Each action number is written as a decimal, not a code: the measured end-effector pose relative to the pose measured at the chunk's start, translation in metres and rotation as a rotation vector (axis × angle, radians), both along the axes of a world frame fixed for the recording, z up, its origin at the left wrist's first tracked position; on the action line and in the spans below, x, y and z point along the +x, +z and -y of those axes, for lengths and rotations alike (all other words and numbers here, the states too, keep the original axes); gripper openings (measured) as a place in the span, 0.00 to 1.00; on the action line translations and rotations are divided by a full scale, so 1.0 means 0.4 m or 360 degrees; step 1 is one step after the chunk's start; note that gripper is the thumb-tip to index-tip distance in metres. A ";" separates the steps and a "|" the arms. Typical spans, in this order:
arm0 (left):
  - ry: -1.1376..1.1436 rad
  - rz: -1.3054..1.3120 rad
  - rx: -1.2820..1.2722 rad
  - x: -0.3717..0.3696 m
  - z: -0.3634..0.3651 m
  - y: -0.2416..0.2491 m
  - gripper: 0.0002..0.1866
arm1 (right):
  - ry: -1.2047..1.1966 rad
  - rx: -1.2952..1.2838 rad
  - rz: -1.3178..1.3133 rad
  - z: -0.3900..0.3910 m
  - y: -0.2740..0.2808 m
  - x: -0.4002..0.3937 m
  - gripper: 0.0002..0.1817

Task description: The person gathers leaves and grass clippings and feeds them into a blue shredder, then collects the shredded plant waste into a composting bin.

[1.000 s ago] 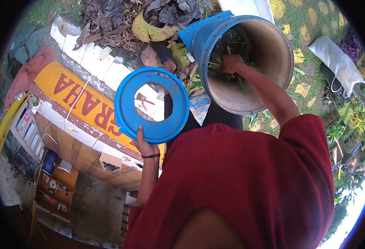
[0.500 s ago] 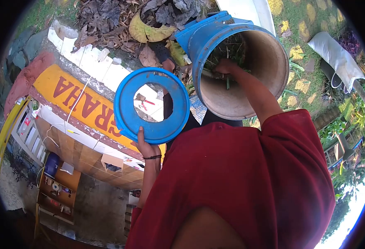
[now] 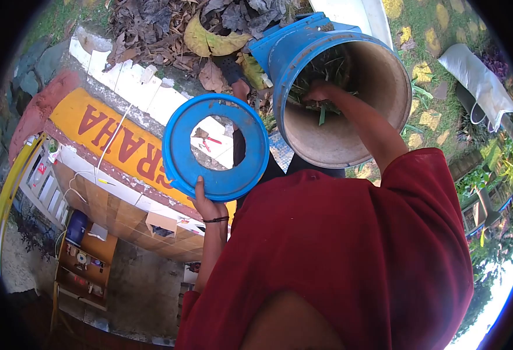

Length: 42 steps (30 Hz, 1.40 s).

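My left hand [image 3: 207, 205] grips the lower rim of a blue ring-shaped plastic lid [image 3: 181, 146], thumb on its face. Through the lid's large round opening, red-handled pruning shears [image 3: 211, 140] show on a white surface. My right hand [image 3: 322, 92] reaches inside a blue barrel [image 3: 393, 87] tipped with its mouth toward me. Its inside wall is pale and stained. My right fingers are curled into cut green grass [image 3: 332, 64] in the barrel and are partly hidden by it. One blade hangs below the hand.
Dry leaves [image 3: 146, 29] lie heaped beyond the lid, with a big yellowish leaf [image 3: 213, 41] on top. A white sack [image 3: 475, 81] rests on the grass at right. A yellow lettered wall [image 3: 116, 134] and a wooden shelf [image 3: 84, 262] are at left.
The view has shifted slightly, so most things sit a little further right. My right hand has moved slightly within the grass. My left hand still holds the lid.
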State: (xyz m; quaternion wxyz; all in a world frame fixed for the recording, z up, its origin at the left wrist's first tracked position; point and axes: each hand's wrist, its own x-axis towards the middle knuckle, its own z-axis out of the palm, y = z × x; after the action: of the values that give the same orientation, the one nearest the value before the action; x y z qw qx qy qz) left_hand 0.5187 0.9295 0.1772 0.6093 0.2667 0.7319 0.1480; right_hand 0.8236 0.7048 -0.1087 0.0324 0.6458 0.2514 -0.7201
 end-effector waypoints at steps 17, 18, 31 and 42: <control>-0.0063 -0.0024 0.0045 0.008 0.004 -0.021 0.30 | -0.0184 0.0060 -0.0230 0.039 -0.251 -0.056 0.34; -0.0057 -0.0043 0.0036 0.012 0.004 -0.018 0.30 | -0.0435 0.0161 -0.0432 0.075 -0.338 -0.104 0.29; -0.0183 0.0056 0.0062 0.032 0.002 -0.018 0.29 | -0.0948 0.0314 0.0057 0.076 0.166 0.245 0.34; -0.0174 0.0006 0.0055 0.022 0.013 -0.006 0.29 | -0.0516 0.0099 0.0375 0.069 0.148 0.191 0.32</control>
State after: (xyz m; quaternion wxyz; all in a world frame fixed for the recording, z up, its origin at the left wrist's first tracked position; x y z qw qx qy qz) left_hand 0.5276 0.9244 0.1746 0.6132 0.3166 0.7124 0.1277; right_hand 0.8999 0.6770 -0.0496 -0.0748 0.7584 0.1608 -0.6272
